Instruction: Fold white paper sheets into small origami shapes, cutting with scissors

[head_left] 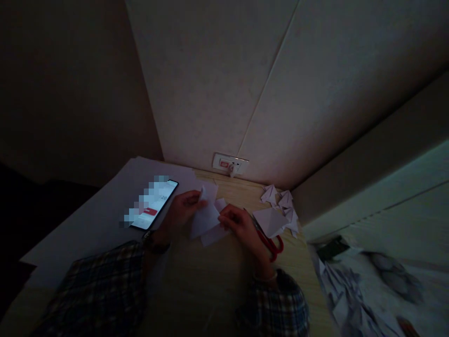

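The left hand [185,206] pinches a small white paper [205,219] on its left side, thumb in front. The right hand [242,224] has its fingertips closed on the right edge of the same paper. With 1 hand on each side, the paper probably can't slip or turn. It is over the middle of the counter [242,188], between the 2 hands, with some flat paper [212,238] under it. It is dark here, so I can't tell how its folds run.

By the right hand are scissors [266,241]. Their red handles point back to the person, maybe so they are easy to grab. A folded piece [268,220] lies partly over them. Pointy paper shapes [270,194] sit in a bunch at the far right corner, perhaps to be out of the way.

On the left, a phone [154,210] lies face up on big white sheets [108,206], maybe so its bright screen can be seen without touching it. More folded papers [351,299] lie in a heap lower down, right of the counter.
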The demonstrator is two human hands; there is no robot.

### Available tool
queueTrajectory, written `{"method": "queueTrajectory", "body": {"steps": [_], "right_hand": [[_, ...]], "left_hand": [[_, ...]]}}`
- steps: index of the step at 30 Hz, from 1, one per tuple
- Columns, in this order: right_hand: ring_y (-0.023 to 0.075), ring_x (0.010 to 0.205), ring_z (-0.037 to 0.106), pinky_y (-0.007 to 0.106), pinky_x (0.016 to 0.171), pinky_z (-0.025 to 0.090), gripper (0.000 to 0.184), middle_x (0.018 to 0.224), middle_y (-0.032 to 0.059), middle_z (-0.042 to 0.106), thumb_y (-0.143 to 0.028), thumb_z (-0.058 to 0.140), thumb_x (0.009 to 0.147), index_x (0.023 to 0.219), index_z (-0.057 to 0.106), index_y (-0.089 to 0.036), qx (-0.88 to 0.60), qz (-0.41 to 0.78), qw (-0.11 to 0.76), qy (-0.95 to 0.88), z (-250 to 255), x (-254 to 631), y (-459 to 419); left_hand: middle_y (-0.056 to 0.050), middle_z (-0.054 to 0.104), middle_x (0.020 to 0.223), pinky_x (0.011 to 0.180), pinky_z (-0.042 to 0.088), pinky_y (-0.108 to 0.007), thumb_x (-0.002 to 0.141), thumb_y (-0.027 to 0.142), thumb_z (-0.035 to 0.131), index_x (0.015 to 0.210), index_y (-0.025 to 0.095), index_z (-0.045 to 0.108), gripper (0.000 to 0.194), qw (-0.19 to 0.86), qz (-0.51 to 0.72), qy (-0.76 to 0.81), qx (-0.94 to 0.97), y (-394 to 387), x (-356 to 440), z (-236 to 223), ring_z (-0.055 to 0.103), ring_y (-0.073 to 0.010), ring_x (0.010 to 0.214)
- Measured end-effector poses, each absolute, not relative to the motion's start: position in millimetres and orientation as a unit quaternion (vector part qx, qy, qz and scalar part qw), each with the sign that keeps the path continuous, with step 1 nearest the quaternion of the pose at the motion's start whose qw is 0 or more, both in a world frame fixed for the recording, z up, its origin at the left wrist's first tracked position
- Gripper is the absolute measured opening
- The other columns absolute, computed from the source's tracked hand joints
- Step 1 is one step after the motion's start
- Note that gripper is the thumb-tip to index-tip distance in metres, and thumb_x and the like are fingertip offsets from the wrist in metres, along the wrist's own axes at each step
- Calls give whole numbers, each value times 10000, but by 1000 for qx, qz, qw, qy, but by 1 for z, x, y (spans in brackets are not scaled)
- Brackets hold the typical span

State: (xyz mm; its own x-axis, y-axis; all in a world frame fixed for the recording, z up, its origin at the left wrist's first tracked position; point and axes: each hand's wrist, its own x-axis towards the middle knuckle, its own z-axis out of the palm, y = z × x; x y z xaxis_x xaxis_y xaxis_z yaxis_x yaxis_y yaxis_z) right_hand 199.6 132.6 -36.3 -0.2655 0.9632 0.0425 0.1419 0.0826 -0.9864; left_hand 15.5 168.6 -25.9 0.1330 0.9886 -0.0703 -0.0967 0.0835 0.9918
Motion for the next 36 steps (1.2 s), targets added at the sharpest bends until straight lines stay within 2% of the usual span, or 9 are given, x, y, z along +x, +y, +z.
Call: {"method": "queueTrajectory", "body": {"steps": [5,10,15,22,26,32,36], "right_hand": [[126,566,508,248,565,393,190,604,-39,559,-339,633,828,706,577,-205,-428,540,386,-614,-35,195,131],[119,550,493,241,557,398,197,594,-47,550,-350,636,824,701,573,-210,-435,537,392,-608,-35,197,131],[122,566,513,238,565,410,201,601,-43,547,-379,628,813,713,575,-214,-436,547,374,-608,-33,195,130],[127,576,519,244,565,405,186,620,-38,561,-367,632,814,727,587,-209,-427,547,379,-612,-38,196,131],[115,553,508,232,553,401,170,603,-49,549,-333,633,810,706,582,-207,-428,546,384,-609,-37,195,132],[124,560,514,239,548,407,174,593,-45,556,-324,630,817,689,596,-211,-443,521,393,-615,-34,195,132],[126,573,515,238,561,398,173,605,-40,556,-323,629,816,688,589,-213,-459,498,421,-604,-36,199,132]], "left_hand": [[44,528,512,493,359,-234,635,397,670,535,180,590,252,494,485,526,494,166,13,-21,465,-124,518],[-1,642,642,609,438,-256,645,374,670,643,182,650,193,495,504,511,490,164,13,-17,575,-174,668],[27,542,554,517,375,-242,642,367,635,550,198,592,197,444,515,544,493,163,12,-14,471,-141,567],[49,470,546,478,331,-231,698,350,630,560,192,557,222,498,553,493,452,163,11,-27,406,-110,519],[51,458,553,477,324,-228,705,342,646,550,189,527,248,488,559,505,440,165,11,-33,410,-107,527],[45,497,569,495,354,-227,728,354,660,584,185,555,245,522,573,481,409,164,13,-32,444,-111,534],[15,580,624,539,410,-246,739,403,668,640,193,610,239,586,539,449,406,162,16,-27,507,-140,580]]}}
